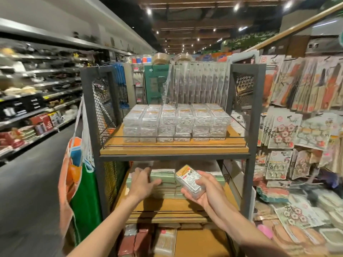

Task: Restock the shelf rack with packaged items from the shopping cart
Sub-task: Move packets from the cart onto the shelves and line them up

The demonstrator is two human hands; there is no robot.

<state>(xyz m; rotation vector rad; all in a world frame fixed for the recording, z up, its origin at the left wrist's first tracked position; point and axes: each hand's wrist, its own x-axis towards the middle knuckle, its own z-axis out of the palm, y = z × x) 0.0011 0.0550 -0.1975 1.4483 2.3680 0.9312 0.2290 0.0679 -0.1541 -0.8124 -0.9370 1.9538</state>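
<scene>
Right hand grips clear yellow-labelled box, lower centre, long axis upper-left to lower-right | left hand rests open-fingered on green packs, middle shelf | matching boxes stacked directly above on upper shelf, likely destination.

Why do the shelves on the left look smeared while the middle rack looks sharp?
Head view: the left shelves are blurred, probably by head motion, and bent by the wide lens; the rack and the clear box in the right hand are sharper; ceiling lamps glare.

Shelf rack, clear boxes; green packs
</scene>
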